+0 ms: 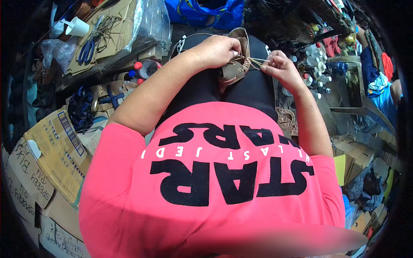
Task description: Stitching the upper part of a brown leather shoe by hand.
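Note:
A brown leather shoe upper (232, 73) rests on my lap between my thighs, with stitching and small holes along its edge. My left hand (221, 50) is closed at its far left side, fingertips pinching the leather near the opening. Off to the right, my right hand (279, 68) pinches thin tan laces (255, 59) that stretch from the middle of the upper. Just where the laces meet the leather, my left fingers partly hide them.
At the upper left, scissors (87, 51) and a white cup (76, 27) lie on cardboard. A blue bag (206, 13) stands ahead. Several small bottles (318, 66) are on the right. Cardboard boxes (56, 146) are stacked at the left; brown woven leather pieces (286, 120) lie beside my right thigh.

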`<move>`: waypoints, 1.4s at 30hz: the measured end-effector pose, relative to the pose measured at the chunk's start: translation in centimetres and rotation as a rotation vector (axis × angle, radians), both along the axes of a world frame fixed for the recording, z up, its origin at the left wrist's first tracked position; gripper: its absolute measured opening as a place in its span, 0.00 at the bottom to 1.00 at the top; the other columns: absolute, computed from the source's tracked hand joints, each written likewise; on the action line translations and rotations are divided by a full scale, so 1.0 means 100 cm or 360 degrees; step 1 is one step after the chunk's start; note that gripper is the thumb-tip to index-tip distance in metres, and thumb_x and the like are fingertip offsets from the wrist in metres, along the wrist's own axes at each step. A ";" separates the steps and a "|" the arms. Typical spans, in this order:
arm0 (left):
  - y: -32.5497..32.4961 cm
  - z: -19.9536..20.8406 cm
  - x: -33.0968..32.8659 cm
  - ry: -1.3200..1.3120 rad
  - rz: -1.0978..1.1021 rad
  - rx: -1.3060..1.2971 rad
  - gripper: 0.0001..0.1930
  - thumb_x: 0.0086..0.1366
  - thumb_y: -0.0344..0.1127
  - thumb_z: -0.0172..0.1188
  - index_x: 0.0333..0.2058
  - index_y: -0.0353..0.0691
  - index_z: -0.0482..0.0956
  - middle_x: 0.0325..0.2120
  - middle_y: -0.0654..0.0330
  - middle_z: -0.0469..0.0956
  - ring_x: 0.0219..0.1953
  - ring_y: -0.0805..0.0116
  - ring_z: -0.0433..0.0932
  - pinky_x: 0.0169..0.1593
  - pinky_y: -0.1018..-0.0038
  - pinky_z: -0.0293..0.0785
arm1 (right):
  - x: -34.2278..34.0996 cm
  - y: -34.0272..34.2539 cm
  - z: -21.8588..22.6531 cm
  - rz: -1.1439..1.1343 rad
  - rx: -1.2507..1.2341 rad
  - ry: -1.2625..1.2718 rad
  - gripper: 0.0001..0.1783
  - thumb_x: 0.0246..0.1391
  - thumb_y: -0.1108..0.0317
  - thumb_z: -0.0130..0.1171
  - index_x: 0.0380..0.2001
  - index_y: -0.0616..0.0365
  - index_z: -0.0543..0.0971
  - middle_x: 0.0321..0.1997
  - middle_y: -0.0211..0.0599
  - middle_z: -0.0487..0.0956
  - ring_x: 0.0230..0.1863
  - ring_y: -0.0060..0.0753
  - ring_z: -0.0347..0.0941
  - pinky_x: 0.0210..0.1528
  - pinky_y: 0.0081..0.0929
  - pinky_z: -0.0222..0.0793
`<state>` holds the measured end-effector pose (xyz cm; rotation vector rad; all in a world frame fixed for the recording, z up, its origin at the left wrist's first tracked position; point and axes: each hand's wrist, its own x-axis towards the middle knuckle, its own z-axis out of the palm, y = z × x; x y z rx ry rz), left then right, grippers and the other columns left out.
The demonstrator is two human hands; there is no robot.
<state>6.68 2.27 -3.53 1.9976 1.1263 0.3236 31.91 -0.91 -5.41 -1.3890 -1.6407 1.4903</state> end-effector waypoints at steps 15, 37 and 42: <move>0.001 -0.004 -0.001 0.0202 -0.0299 0.0392 0.07 0.59 0.34 0.54 0.35 0.40 0.75 0.29 0.49 0.78 0.36 0.48 0.76 0.38 0.60 0.71 | -0.019 0.014 0.052 0.0612 0.1187 -0.1225 0.06 0.51 0.65 0.57 0.32 0.54 0.76 0.30 0.36 0.75 0.41 0.39 0.71 0.46 0.33 0.62; -0.053 0.072 0.001 -0.1463 -0.0446 -0.1045 0.11 0.68 0.41 0.50 0.33 0.39 0.72 0.27 0.59 0.77 0.27 0.75 0.75 0.37 0.77 0.73 | -0.068 0.004 0.065 0.0210 0.0077 0.0855 0.11 0.61 0.61 0.50 0.34 0.58 0.74 0.30 0.29 0.74 0.32 0.18 0.68 0.37 0.21 0.67; -0.037 0.050 -0.113 0.0278 -0.0121 0.0796 0.09 0.54 0.30 0.61 0.35 0.38 0.78 0.29 0.54 0.77 0.34 0.60 0.76 0.40 0.69 0.72 | 0.022 -0.021 0.035 0.0370 0.0456 -0.0652 0.14 0.54 0.66 0.58 0.44 0.59 0.75 0.36 0.36 0.79 0.37 0.25 0.73 0.41 0.26 0.69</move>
